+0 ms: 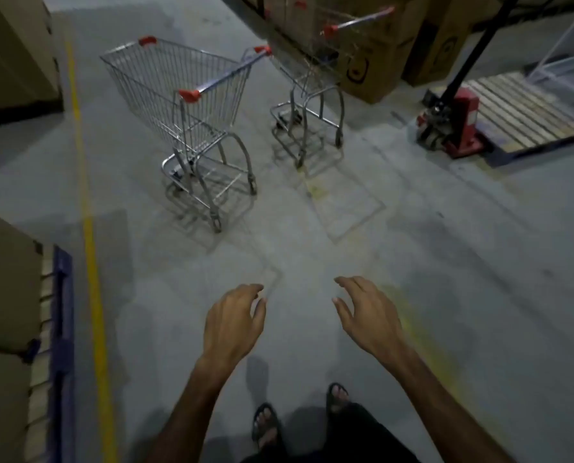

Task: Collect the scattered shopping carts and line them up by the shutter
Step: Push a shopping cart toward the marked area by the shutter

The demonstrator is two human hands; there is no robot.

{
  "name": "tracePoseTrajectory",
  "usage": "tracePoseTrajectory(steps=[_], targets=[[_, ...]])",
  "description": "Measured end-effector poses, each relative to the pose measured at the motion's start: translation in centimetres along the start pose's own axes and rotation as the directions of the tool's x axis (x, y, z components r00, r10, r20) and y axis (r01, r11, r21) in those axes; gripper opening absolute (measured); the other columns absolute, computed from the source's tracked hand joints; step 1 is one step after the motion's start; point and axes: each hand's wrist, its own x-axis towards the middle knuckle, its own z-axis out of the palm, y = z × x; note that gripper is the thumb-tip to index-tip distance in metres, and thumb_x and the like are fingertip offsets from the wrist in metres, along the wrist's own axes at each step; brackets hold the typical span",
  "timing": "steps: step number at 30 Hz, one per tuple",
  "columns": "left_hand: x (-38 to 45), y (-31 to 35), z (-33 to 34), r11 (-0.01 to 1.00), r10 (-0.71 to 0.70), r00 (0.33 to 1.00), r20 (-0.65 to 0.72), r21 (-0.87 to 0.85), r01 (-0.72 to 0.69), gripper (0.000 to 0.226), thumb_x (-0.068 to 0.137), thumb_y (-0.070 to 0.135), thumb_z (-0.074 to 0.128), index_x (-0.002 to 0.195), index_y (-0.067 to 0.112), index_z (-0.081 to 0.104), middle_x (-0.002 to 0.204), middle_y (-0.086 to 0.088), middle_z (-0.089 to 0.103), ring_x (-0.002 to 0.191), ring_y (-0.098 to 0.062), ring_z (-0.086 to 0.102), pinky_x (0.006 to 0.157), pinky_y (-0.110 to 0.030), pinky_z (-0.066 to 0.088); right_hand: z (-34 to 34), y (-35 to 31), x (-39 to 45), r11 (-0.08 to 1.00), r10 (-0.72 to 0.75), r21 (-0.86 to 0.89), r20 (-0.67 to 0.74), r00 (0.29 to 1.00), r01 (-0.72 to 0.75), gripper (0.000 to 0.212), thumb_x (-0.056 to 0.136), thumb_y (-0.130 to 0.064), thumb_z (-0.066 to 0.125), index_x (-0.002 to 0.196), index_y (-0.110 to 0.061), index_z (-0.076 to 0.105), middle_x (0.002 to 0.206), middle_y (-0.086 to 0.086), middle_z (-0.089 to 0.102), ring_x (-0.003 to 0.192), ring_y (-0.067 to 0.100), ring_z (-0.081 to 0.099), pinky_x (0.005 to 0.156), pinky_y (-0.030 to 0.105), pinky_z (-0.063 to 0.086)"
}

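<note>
Near shopping cart [182, 105] basket bare, far shopping cart [309, 71] blurred, left hand [232, 324] and right hand [366, 317] grip wide, holding nothing

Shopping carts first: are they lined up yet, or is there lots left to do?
Nothing looks lined up yet. The near cart and the far cart stand apart at different angles. Both hands, left and right, are empty, reaching forward. No shutter shows. Both carts remain to collect.
</note>
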Motion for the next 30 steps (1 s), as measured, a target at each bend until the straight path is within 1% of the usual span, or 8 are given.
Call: tracePoseTrajectory(steps=[4, 7, 11, 15, 18, 20, 25, 30], targets=[[-1.5, 1.3, 1.1, 0.997, 0.08, 0.997, 0.002, 0.005, -0.08, 0.037, 0.1, 0.033, 0.059, 0.123, 0.011, 0.076, 0.111, -0.004, 0.078, 0.093, -0.027, 0.074, 0.076, -0.037, 0.061, -0.2, 0.9, -2.6, 0.999, 0.002, 0.04, -0.02, 1.0, -0.001, 0.046, 0.103, -0.042, 0.051, 0.138, -0.015, 0.065, 0.134, 0.002, 0.068, 0.119, 0.025, 0.066, 0.092, 0.041, 0.057], [-1.9, 1.9, 1.8, 0.998, 0.068, 0.998, -0.003, 0.017, -0.068, 0.037, 0.1, 0.036, 0.057, 0.12, 0.013, 0.077, 0.109, 0.0, 0.078, 0.093, -0.024, 0.075, 0.075, -0.036, 0.061, 0.1, 2.2, -3.7, 0.997, 0.018, 0.073, -0.009, 1.0, -0.017, 0.051, 0.104, -0.049, 0.044, 0.14, -0.018, 0.064, 0.134, 0.001, 0.068, 0.12, 0.023, 0.064, 0.095, 0.039, 0.056], [-1.4, 3.0, 3.1, 0.999, 0.04, 0.999, -0.005, 0.026, -0.04, 0.034, 0.101, 0.039, 0.056, 0.116, 0.018, 0.078, 0.101, 0.007, 0.077, 0.085, -0.017, 0.073, 0.069, -0.032, 0.057, 0.0, 5.5, -3.0, 0.985, 0.076, 0.15, 0.039, 0.996, -0.081, 0.052, 0.103, -0.05, 0.047, 0.144, -0.022, 0.062, 0.136, -0.001, 0.067, 0.122, 0.022, 0.064, 0.099, 0.036, 0.052], [1.5, 4.9, 4.6, 0.998, -0.062, 0.997, 0.045, 0.034, 0.06, 0.028, 0.1, 0.036, 0.063, 0.12, 0.022, 0.077, 0.102, 0.01, 0.077, 0.085, -0.015, 0.072, 0.072, -0.033, 0.057, -0.9, 9.7, 0.5, 0.972, 0.085, 0.219, 0.028, 0.996, -0.089, 0.045, 0.103, -0.042, 0.055, 0.143, -0.022, 0.062, 0.13, -0.004, 0.07, 0.117, 0.02, 0.066, 0.094, 0.036, 0.057], [4.4, 6.7, 5.8, 0.997, -0.035, 0.998, 0.043, 0.068, 0.032, 0.026, 0.1, 0.036, 0.065, 0.118, 0.021, 0.077, 0.101, 0.01, 0.077, 0.084, -0.014, 0.071, 0.071, -0.025, 0.051, -1.8, 12.7, 3.5, 0.955, 0.111, 0.272, 0.033, 0.993, -0.116, 0.04, 0.103, -0.032, 0.065, 0.142, -0.025, 0.061, 0.124, -0.007, 0.07, 0.113, 0.021, 0.067, 0.091, 0.042, 0.058], [6.4, 7.9, 6.5, 0.997, -0.017, 0.999, 0.03, 0.081, 0.015, 0.03, 0.101, 0.04, 0.061, 0.117, 0.021, 0.077, 0.101, 0.01, 0.076, 0.083, -0.012, 0.07, 0.071, -0.022, 0.048, -2.3, 14.5, 5.6, 0.949, 0.102, 0.296, 0.047, 0.994, -0.111, 0.041, 0.102, -0.03, 0.067, 0.142, -0.025, 0.061, 0.122, -0.008, 0.07, 0.112, 0.022, 0.067, 0.09, 0.04, 0.057], [9.9, 10.6, 7.6, 0.993, -0.091, 0.996, 0.003, 0.078, 0.091, 0.032, 0.1, 0.042, 0.061, 0.12, 0.022, 0.076, 0.103, 0.011, 0.075, 0.084, -0.014, 0.07, 0.072, -0.033, 0.055, -3.5, 17.8, 11.1, 0.936, 0.04, 0.344, 0.104, 0.994, -0.074, 0.042, 0.104, -0.034, 0.063, 0.144, -0.024, 0.06, 0.119, -0.009, 0.07, 0.111, 0.018, 0.066, 0.087, 0.037, 0.057], [13.6, 11.3, 7.9, 0.988, -0.135, 0.991, 0.011, 0.074, 0.134, 0.035, 0.1, 0.045, 0.058, 0.122, 0.024, 0.075, 0.105, 0.011, 0.075, 0.083, -0.013, 0.07, 0.073, -0.033, 0.056, -4.5, 19.0, 17.1, 0.939, -0.014, 0.343, 0.147, 0.989, -0.038, 0.041, 0.104, -0.036, 0.064, 0.143, -0.024, 0.061, 0.118, -0.009, 0.072, 0.11, 0.015, 0.067, 0.084, 0.029, 0.05]])
